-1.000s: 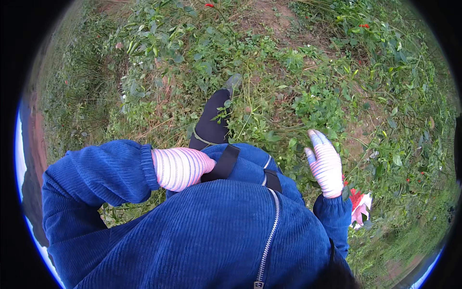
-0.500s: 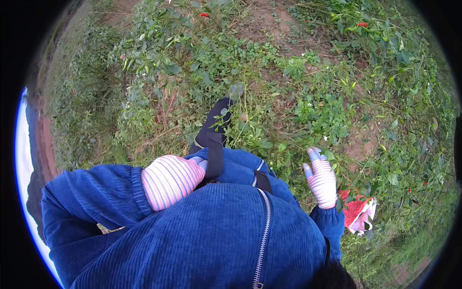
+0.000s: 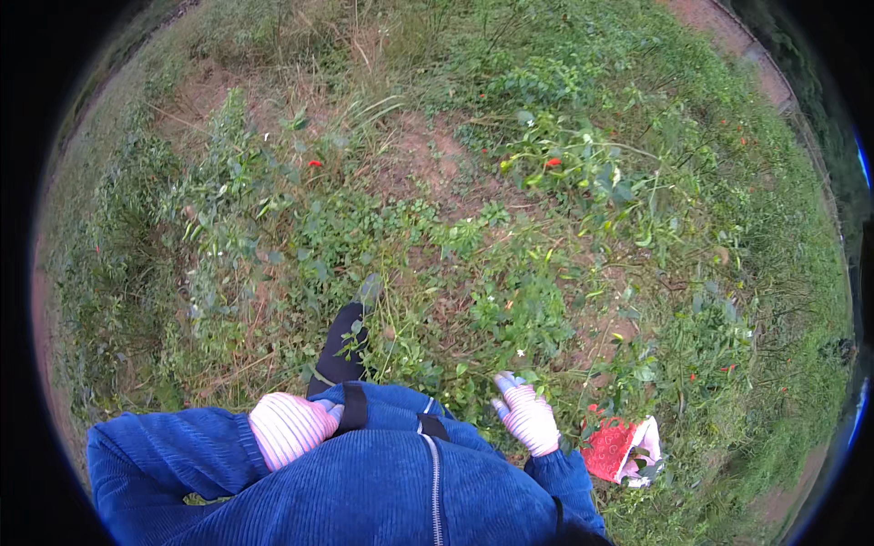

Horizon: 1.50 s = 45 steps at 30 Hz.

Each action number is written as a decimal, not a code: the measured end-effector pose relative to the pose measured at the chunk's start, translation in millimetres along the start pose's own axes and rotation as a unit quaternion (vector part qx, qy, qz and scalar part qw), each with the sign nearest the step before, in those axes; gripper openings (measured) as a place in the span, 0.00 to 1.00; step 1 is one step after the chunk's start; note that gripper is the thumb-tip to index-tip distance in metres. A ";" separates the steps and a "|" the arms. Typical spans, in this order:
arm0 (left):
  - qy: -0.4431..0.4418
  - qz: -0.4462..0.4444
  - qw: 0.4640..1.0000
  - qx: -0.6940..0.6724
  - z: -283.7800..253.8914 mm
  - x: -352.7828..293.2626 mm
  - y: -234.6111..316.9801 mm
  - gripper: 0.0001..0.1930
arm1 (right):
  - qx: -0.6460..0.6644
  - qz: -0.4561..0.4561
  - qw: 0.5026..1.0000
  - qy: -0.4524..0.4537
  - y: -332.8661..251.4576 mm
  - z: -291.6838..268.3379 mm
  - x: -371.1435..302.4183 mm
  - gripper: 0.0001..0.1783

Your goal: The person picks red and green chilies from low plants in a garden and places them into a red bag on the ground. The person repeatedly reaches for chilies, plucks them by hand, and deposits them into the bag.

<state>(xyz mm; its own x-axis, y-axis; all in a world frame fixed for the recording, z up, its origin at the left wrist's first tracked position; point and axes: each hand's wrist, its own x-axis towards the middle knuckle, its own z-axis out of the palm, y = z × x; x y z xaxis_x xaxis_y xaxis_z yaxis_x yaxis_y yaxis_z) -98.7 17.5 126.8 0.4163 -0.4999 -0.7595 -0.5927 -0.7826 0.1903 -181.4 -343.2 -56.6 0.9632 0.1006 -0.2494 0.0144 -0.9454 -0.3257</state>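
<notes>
My left hand [image 3: 293, 428], in a pink, white and blue striped glove, rests against my blue-clad lap beside a black strap [image 3: 355, 406]. Its fingers are mostly tucked out of sight, so their grip cannot be made out. My right hand [image 3: 528, 417], in a matching glove with bluish fingers, is held out over the low green plants. Its fingers are stretched and hold nothing. Just past its wrist, among leaves, lies a red bag [image 3: 608, 449] with a pale pink inside. Chili plants [image 3: 510, 314] with green pods and small white flowers grow in front of that hand.
My black-clad lower leg [image 3: 342, 350] reaches forward into the weeds. Red chilies [image 3: 553, 163] show on plants ahead, another red chili [image 3: 315, 164] farther left. Bare brown soil [image 3: 423, 159] lies between the plants. A path edge [image 3: 769, 77] runs along the far right.
The view has tilted up and turned right, so more of the field shows ahead and my body sits lower. Both hands keep nearly the same pose.
</notes>
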 end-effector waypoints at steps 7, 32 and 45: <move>0.026 0.056 0.998 -0.029 9.3 -8.1 -5.3 0.20 | 0.061 -0.109 0.992 0.011 -18.2 -26.5 -0.2 0.24; 0.165 0.108 0.953 -0.228 16.0 -23.3 -55.9 0.12 | 0.019 -0.186 0.981 0.046 -93.5 -74.3 36.2 0.22; 0.391 -0.139 0.587 -0.695 128.3 -30.5 -93.6 0.12 | 0.015 -0.296 0.955 0.033 -107.6 -35.8 82.0 0.25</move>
<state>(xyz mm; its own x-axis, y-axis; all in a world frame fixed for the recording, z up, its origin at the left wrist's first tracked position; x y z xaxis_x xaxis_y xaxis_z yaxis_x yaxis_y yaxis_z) -144.3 153.6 52.3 0.8756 0.1268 -0.4661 0.4814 -0.1490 0.8637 -94.4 -244.4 -9.4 0.8037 0.5935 0.0429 0.5540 -0.7200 -0.4178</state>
